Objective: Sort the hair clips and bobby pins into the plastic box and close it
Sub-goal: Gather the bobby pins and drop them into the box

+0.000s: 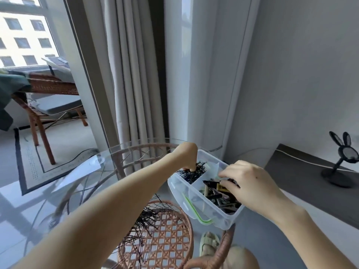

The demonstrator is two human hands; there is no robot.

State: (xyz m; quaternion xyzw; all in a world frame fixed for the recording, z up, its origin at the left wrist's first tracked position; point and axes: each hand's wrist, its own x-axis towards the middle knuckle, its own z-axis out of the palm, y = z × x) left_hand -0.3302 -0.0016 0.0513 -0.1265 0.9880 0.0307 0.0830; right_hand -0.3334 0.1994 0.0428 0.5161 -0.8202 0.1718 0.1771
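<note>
1. A clear plastic box (202, 195) with dividers sits at the right edge of a round glass tabletop (58, 191).
2. The left hand (185, 157) pinches a tuft of black bobby pins (192, 171) over the far compartment.
3. The right hand (246, 183), fingers curled, grips dark hair clips (217, 193) in the near compartment.
4. More loose bobby pins (149, 216) lie on the glass above a woven rattan base (165, 239).

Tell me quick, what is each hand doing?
Left hand: closed on a bunch of thin black bobby pins over the clear plastic box.
Right hand: fingers among dark hair clips; grip unclear.
</note>
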